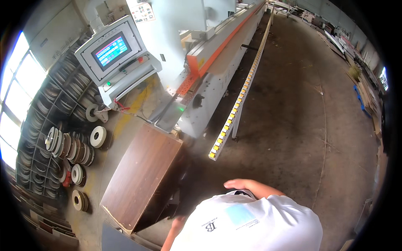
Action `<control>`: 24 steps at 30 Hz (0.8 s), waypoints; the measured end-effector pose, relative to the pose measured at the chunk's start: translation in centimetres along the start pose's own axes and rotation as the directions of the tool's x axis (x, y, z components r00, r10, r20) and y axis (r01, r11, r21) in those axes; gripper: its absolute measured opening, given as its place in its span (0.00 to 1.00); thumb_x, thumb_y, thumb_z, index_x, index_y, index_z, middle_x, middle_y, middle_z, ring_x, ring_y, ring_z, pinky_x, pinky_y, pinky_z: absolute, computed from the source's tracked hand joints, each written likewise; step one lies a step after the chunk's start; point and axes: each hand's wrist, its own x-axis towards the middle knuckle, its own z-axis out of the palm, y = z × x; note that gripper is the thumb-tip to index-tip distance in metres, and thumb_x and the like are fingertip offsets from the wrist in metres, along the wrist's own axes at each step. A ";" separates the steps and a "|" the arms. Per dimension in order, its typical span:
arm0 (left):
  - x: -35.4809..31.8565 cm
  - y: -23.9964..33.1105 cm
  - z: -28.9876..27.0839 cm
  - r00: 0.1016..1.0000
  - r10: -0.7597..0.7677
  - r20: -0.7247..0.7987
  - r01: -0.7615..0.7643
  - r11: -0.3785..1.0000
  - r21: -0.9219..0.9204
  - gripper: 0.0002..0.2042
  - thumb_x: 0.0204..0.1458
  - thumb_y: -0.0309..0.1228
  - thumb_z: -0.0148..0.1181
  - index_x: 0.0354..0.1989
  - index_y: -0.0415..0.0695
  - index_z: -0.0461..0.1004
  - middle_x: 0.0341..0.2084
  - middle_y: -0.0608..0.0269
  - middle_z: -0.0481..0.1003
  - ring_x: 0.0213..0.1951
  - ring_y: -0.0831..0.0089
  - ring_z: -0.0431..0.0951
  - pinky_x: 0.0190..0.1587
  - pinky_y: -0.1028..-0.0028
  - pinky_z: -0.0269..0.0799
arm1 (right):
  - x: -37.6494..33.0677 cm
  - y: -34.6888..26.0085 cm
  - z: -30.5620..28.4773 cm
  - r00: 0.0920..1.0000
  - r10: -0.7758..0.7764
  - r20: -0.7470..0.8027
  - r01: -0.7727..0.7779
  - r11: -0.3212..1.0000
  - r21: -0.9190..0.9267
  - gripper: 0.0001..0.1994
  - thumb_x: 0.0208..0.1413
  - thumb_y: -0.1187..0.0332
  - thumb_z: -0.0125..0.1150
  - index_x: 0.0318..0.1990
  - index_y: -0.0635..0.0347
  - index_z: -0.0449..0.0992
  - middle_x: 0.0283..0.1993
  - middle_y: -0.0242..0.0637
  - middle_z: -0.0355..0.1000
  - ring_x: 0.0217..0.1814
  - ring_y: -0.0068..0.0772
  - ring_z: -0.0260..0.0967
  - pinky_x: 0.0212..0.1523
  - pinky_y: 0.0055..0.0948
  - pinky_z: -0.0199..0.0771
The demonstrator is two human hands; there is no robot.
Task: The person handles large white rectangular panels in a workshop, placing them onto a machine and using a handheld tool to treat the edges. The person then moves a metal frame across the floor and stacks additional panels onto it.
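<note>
Where the machine's infeed ends, the scene reads as follows:
Panel: a dark brown wood-grain board (pixel 140 178) lies flat on a stack, its far corner just beside the infeed of the long machine, its near corner toward the person.
Left hand: the left hand (pixel 178 224) shows only partly below the white shirt, near the panel's near right edge; whether it grips or touches anything cannot be told.
Right hand: the right hand (pixel 239 183) is mostly hidden behind the shoulder of the shirt; only a curved bit of it shows, so its state cannot be told.
Machine: a long grey and orange edge-banding machine (pixel 209 58) runs away toward the top.
Control panel: a grey box with a lit screen (pixel 112 51) stands left of the machine.
Roller rail: a thin rail with yellow rollers (pixel 238 100) runs beside the machine.
Tape rolls: coils of edge tape (pixel 69 146) fill a rack on the left.
Floor: bare concrete (pixel 301 125) on the right.
</note>
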 end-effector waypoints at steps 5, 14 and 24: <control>-4.5 -1.2 5.8 0.996 0.034 -0.084 -0.007 0.955 0.296 0.15 0.67 0.43 0.58 0.46 0.44 0.83 0.44 0.48 0.85 0.48 0.43 0.82 0.48 0.55 0.78 | -8.8 1.7 -1.3 0.906 0.424 -0.010 -0.418 0.895 0.158 0.34 0.68 0.37 0.58 0.71 0.51 0.75 0.71 0.34 0.73 0.71 0.37 0.68 0.70 0.41 0.65; -8.3 17.7 21.3 0.978 -0.160 -0.131 0.142 0.980 -0.140 0.19 0.66 0.42 0.63 0.59 0.43 0.82 0.47 0.56 0.85 0.45 0.66 0.84 0.51 0.67 0.78 | -12.7 8.1 -7.3 0.804 0.548 0.230 -0.554 0.832 -0.046 0.37 0.67 0.32 0.53 0.71 0.50 0.77 0.77 0.41 0.67 0.77 0.45 0.64 0.75 0.43 0.61; -21.7 23.4 30.5 0.864 -0.389 -0.320 0.177 0.829 -0.530 0.20 0.67 0.40 0.59 0.62 0.43 0.79 0.51 0.55 0.85 0.51 0.63 0.85 0.56 0.65 0.79 | -10.7 7.5 -5.3 0.672 0.687 0.276 -0.566 0.717 -0.408 0.35 0.68 0.34 0.57 0.64 0.56 0.82 0.65 0.41 0.78 0.63 0.43 0.75 0.64 0.44 0.71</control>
